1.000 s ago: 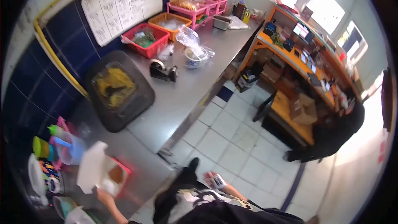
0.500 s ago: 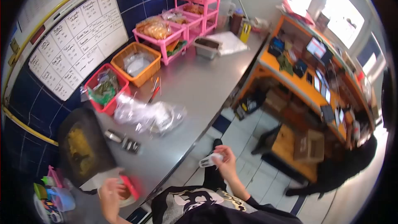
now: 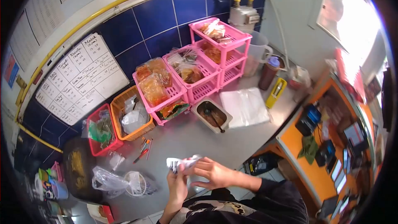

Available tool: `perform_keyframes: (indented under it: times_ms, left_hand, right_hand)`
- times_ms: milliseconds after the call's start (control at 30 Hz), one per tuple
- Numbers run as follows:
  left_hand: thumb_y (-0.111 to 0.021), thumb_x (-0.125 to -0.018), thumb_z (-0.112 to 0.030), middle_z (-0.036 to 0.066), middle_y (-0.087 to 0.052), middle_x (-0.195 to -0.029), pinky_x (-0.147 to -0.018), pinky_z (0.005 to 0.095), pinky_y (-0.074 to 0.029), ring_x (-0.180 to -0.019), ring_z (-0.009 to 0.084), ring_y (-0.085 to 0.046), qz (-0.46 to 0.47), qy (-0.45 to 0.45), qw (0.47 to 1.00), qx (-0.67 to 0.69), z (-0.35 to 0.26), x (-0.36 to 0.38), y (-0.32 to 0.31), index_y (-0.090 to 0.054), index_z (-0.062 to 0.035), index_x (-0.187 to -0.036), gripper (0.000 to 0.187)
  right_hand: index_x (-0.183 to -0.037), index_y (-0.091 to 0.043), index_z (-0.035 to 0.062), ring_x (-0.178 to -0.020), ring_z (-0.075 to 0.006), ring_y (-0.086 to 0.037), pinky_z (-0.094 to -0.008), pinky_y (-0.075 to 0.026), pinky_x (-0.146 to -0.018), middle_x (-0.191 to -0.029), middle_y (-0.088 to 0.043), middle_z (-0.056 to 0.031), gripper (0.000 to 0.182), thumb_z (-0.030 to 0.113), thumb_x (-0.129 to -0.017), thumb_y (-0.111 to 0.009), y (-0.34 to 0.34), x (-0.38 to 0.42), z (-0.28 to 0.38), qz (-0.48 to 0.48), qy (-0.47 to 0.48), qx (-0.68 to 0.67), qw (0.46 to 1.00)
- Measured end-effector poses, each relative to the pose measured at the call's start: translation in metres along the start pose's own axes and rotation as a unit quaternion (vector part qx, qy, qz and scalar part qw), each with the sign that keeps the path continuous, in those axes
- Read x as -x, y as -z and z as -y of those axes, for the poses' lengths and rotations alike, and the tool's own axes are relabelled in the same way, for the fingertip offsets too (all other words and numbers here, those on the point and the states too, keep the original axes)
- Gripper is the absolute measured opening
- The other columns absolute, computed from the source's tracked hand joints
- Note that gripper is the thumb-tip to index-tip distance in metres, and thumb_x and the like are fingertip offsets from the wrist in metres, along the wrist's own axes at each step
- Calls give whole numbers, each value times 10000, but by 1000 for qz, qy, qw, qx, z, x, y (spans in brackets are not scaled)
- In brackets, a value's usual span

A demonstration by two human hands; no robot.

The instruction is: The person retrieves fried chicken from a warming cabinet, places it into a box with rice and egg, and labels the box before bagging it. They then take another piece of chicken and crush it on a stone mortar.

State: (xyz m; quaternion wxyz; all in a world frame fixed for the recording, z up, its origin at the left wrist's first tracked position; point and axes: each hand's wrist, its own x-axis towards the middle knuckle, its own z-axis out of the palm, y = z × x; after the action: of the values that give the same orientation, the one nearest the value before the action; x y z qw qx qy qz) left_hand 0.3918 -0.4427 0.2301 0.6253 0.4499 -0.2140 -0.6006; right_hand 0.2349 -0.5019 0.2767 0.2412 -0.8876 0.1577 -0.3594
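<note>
Both hands meet over the front edge of the steel counter (image 3: 166, 151). A small, crumpled white packet with dark print (image 3: 175, 164) is between them. My left hand (image 3: 177, 191) pinches it from below, thumb raised against the printed side. My right hand (image 3: 215, 173) comes from the right with fingers bent around the packet's right end, partly hiding it. To the left lie a clear plastic bag (image 3: 105, 180) and a round clear-and-white container (image 3: 136, 183). A red-and-white box (image 3: 103, 213) rests at the counter's near left.
Pink racks (image 3: 199, 83) with bagged food stand along the tiled wall, beside an orange basket (image 3: 137, 130) and a red basket (image 3: 101, 147). A metal tub (image 3: 217, 127) holds brown contents and a dark-handled utensil. White plastic sheets (image 3: 245, 108) lie beside it. Right is an orange desk (image 3: 309, 174).
My right hand has brought the white packet left and over the counter edge. My left hand has left the red-and-white box and joined it. The view has turned towards the racks.
</note>
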Motion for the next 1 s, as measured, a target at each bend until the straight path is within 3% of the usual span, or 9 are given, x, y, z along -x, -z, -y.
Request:
perform_keyframes:
  times_ms: [100, 133, 267, 367, 433, 667, 733, 900, 1000]
  left_hand:
    - [-520, -906, -121, 133, -561, -1086, -827, 338, -485, -938, 200, -577, -135, -80, 988, -4, -5, -1, -9, -451, 13, -1160, 296]
    - [-512, -907, -102, 121, -566, -1061, -799, 320, -493, -922, 189, -576, -185, -85, 979, -16, -2, 4, 1, -451, 2, -1164, 284]
    - [-519, -890, -57, 82, -536, -1074, -802, 299, -477, -926, 157, -550, -323, -161, 926, -109, -4, 36, 15, -346, -54, -1286, 431]
    - [-541, -876, -60, 81, -557, -1001, -786, 259, -451, -876, 151, -542, -434, -298, 839, -137, -10, 61, 3, -365, -75, -1297, 457]
    - [-536, -882, -77, 99, -572, -1020, -795, 262, -452, -894, 157, -546, -443, -275, 833, -185, 3, 92, 56, -438, -49, -1226, 358]
    - [-478, -909, -121, 141, -546, -1177, -875, 335, -452, -998, 215, -556, -456, -292, 813, -215, -22, 147, 123, -581, 5, -1043, 211]
    - [-459, -915, -124, 134, -542, -1177, -887, 349, -440, -1015, 214, -545, -504, -292, 771, -259, -34, 164, 150, -575, 0, -1073, 233]
    - [-412, -917, -444, 146, -452, -1302, -931, 554, -328, -1136, 371, -438, -478, -181, 617, -599, -57, 230, 292, -280, -196, -1398, 557]
    - [-508, -888, -246, 209, -581, -1085, -873, 397, -423, -996, 331, -557, -656, -157, 465, -574, -72, 262, 354, -551, 32, -1114, 361]
  right_hand:
    - [-916, -580, 61, -812, -236, -537, -368, -430, -711, -851, -550, -76, 283, 215, -688, -647, 93, -42, -87, -18, 105, 217, 970]
    - [-887, -577, 61, -813, -246, -539, -366, -433, -701, -852, -555, -101, 239, 202, -697, -611, 132, -75, -102, 92, -65, 361, 926]
    - [-1030, -574, 12, -891, -282, -591, -359, -457, -794, -927, -621, -138, 311, 36, -722, -607, 256, -145, -327, -298, -28, 273, 914]
    - [-949, -636, 39, -869, -289, -617, -375, -470, -745, -933, -641, -155, 345, 186, -642, -698, 298, -171, -379, 25, -219, 373, 901]
    - [-913, -641, 31, -803, -287, -625, -376, -475, -723, -870, -645, -160, 325, 181, -635, -716, 290, -171, -422, 8, -288, 361, 887]
    - [-998, -615, 39, -798, -174, -632, -327, -521, -662, -893, -647, -116, 285, 249, -807, -606, 294, -149, -406, -323, -193, 148, 915]
    - [-1109, -539, 18, -815, -202, -628, -347, -540, -675, -1017, -618, -100, 308, 237, -894, -523, 258, -156, -326, -433, -185, -193, 861]
    - [-1120, -515, 39, -887, -187, -592, -352, -533, -706, -1014, -582, -65, 342, 294, -892, -532, 99, -162, -165, -210, -114, -185, 953]
    - [-1113, -462, 20, -722, -159, -574, -305, -480, -631, -905, -564, -85, 442, 172, -780, -708, -13, -157, -44, -40, -241, -532, 811]
